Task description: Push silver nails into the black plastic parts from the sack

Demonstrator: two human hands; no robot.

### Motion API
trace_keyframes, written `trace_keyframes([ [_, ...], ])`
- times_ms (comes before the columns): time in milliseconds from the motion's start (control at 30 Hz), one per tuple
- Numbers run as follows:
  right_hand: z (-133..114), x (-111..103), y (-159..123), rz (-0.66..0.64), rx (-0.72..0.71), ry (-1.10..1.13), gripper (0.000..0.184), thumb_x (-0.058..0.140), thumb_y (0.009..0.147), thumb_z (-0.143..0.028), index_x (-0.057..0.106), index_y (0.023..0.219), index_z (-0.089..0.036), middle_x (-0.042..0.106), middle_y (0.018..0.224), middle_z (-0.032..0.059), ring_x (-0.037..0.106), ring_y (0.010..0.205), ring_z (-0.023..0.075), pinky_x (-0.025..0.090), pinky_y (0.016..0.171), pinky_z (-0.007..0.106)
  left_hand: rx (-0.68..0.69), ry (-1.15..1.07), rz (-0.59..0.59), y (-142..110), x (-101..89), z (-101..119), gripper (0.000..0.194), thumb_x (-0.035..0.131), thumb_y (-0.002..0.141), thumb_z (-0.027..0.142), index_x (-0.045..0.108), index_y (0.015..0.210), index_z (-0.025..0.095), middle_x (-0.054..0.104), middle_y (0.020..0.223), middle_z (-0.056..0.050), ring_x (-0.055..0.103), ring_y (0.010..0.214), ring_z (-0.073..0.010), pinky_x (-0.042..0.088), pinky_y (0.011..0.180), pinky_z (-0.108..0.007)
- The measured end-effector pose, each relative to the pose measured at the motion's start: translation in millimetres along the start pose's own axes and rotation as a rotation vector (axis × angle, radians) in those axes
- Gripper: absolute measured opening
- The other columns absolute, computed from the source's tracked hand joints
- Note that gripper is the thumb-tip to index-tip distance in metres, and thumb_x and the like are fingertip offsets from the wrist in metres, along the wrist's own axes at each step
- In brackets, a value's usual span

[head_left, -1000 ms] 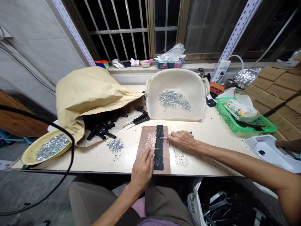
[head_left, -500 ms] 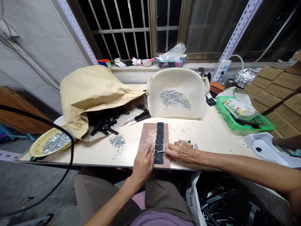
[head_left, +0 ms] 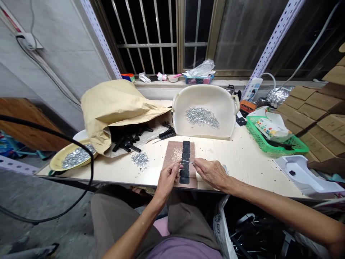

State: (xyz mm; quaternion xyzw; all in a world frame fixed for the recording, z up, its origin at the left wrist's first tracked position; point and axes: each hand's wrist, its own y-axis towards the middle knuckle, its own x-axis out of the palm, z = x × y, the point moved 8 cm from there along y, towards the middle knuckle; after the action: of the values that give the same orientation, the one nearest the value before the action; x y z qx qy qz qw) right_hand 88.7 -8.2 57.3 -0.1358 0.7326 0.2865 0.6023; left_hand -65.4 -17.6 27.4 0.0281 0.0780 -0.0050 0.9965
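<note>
My right hand (head_left: 214, 173) is closed on a thin metal rod (head_left: 188, 161), which points left across a column of black rounded pads (head_left: 184, 172). The pads lie on a brown board (head_left: 169, 148) near the table's front edge. At the rod's left end, my left hand (head_left: 167, 177) has its thumb and forefinger pinched together. Whatever sits between those fingertips is too small to make out. Pale small bits (head_left: 176, 154) are scattered over the board left of the pads.
A white basin (head_left: 179, 126) with metal pins stands behind the board. On the left are a paper sack (head_left: 107, 100) of black parts, a pile of small metal pieces (head_left: 140, 158) and a yellow dish (head_left: 55, 165). A green basket (head_left: 269, 145) stands right, near stacked cartons (head_left: 320, 126).
My left hand has lifted from lying on the board into a pinch at the rod's tip. My right hand first came nearer along the pads, then raised the rod to the left fingers.
</note>
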Motion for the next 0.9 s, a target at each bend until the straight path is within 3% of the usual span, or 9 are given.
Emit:
trace_keyframes([
  [67, -4.6, -1.1, -4.0, 0.004, 0.027, 0.042, 0.028, 0.028, 0.095, -0.033, 0.053, 0.088, -0.020, 0.061, 0.075, 0.0002, 0.050, 0.058, 0.0104, 0.021, 0.051, 0.024, -0.115, -0.239, -0.030, -2.2, 6.5, -0.8, 0.048, 0.052, 0.082, 0.048, 0.063, 0.113, 0.013, 0.061, 0.073, -0.004, 0.048, 0.054, -0.0078, 0.040, 0.049, -0.020],
  [167, -12.7, -3.0, -7.5, -0.006, 0.056, 0.111, 0.028, 0.027, 0.095, -0.034, 0.050, 0.085, -0.021, 0.059, 0.073, -0.0007, 0.051, 0.060, 0.0109, 0.024, 0.052, 0.023, -0.170, -0.449, -0.047, -6.5, 12.0, 4.4, 0.045, 0.063, 0.075, 0.045, 0.066, 0.107, 0.013, 0.062, 0.077, -0.005, 0.046, 0.057, -0.0066, 0.038, 0.050, -0.018],
  [400, -33.9, -9.6, -12.8, 0.017, 0.074, 0.205, 0.026, 0.028, 0.096, -0.033, 0.048, 0.083, -0.022, 0.057, 0.072, -0.0019, 0.053, 0.062, 0.0105, 0.030, 0.056, 0.021, -0.134, -0.506, 0.027, -14.5, 3.9, 10.7, 0.033, 0.069, 0.071, 0.039, 0.070, 0.089, 0.011, 0.062, 0.072, -0.005, 0.045, 0.054, -0.0063, 0.038, 0.049, -0.018],
  [567, -41.6, -12.2, -14.8, 0.063, 0.114, 0.167, 0.027, 0.030, 0.095, -0.034, 0.048, 0.079, -0.022, 0.057, 0.070, -0.0017, 0.051, 0.059, 0.0106, 0.030, 0.055, 0.022, -0.037, -0.317, 0.102, -18.9, -8.8, 14.8, 0.032, 0.065, 0.074, 0.043, 0.067, 0.079, 0.012, 0.057, 0.062, -0.001, 0.044, 0.049, -0.0070, 0.036, 0.046, -0.019],
  [800, -48.7, -11.4, -11.5, 0.014, 0.112, 0.304, 0.024, 0.030, 0.095, -0.033, 0.049, 0.084, -0.023, 0.059, 0.075, -0.0018, 0.054, 0.065, 0.0116, 0.034, 0.060, 0.021, 0.400, 0.307, 0.118, -27.3, -21.0, 46.6, 0.022, 0.045, 0.090, 0.033, 0.061, 0.089, 0.018, 0.058, 0.076, -0.002, 0.053, 0.067, -0.0121, 0.041, 0.064, -0.024],
  [900, -51.5, -8.8, -11.7, 0.000, 0.109, 0.309, 0.024, 0.030, 0.095, -0.033, 0.049, 0.085, -0.023, 0.060, 0.076, -0.0011, 0.055, 0.067, 0.0126, 0.034, 0.061, 0.022, 0.449, 0.458, 0.079, -27.9, -18.4, 46.7, 0.022, 0.039, 0.092, 0.030, 0.056, 0.084, 0.019, 0.055, 0.075, -0.002, 0.052, 0.069, -0.0131, 0.040, 0.065, -0.025],
])
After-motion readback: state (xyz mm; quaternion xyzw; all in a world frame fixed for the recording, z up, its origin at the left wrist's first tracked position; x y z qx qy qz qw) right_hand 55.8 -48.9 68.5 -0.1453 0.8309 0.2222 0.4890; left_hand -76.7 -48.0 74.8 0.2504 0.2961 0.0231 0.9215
